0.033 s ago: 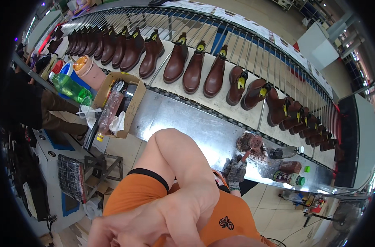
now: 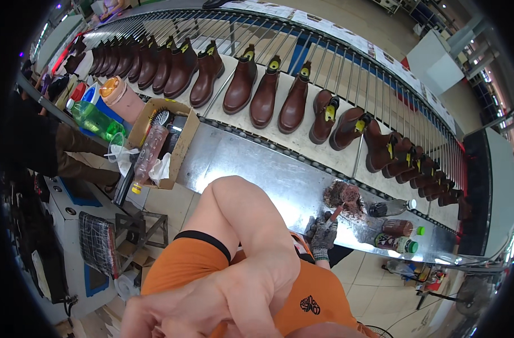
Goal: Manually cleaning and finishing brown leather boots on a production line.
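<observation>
My right hand (image 2: 323,234), in a stained grey knit glove, is closed around a slim brown-handled tool (image 2: 336,213). The tool's far end meets a crusted brown container (image 2: 350,195) on the metal bench; its working tip cannot be made out. My bare left hand (image 2: 212,301) is raised close in front of my chest at the bottom of the view, its arm bent sharply. Its fingers are bent and partly cut off by the lower edge, and nothing shows in it. Beyond the bench stands a long row of brown ankle boots (image 2: 266,101) with yellow-green pieces at their openings.
A metal bench (image 2: 246,163) runs before me, beside a conveyor (image 2: 234,121) and a rod rack. On its right lie a dark bottle (image 2: 389,208) and green-capped bottles (image 2: 399,227). At left, a cardboard box (image 2: 181,152) holds a hairbrush and a plastic bottle (image 2: 151,155).
</observation>
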`<action>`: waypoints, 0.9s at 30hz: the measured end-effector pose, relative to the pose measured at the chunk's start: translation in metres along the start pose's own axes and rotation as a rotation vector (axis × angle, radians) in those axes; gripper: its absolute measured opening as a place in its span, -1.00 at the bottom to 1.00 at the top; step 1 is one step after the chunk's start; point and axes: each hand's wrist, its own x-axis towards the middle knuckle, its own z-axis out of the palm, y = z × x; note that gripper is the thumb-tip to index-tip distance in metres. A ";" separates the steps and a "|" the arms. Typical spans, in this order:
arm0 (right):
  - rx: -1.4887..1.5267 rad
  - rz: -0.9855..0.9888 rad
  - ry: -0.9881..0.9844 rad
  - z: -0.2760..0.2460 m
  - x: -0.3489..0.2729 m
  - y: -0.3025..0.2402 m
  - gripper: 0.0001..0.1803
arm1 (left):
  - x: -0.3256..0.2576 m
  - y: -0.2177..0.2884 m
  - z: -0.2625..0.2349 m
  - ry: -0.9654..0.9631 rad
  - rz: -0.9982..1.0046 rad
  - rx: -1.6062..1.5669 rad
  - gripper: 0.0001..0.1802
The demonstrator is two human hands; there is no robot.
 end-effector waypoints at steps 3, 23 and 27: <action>0.046 -0.040 -0.060 0.001 0.006 0.022 -0.76 | -0.023 -0.004 0.010 0.041 0.259 0.073 -0.56; 0.114 0.009 -0.023 0.005 -0.004 0.001 -0.74 | -0.002 0.014 0.003 0.023 -0.067 -0.012 -0.58; 0.101 0.084 -0.041 0.004 -0.001 0.005 -0.71 | -0.006 0.002 0.003 0.019 0.070 -0.001 -0.58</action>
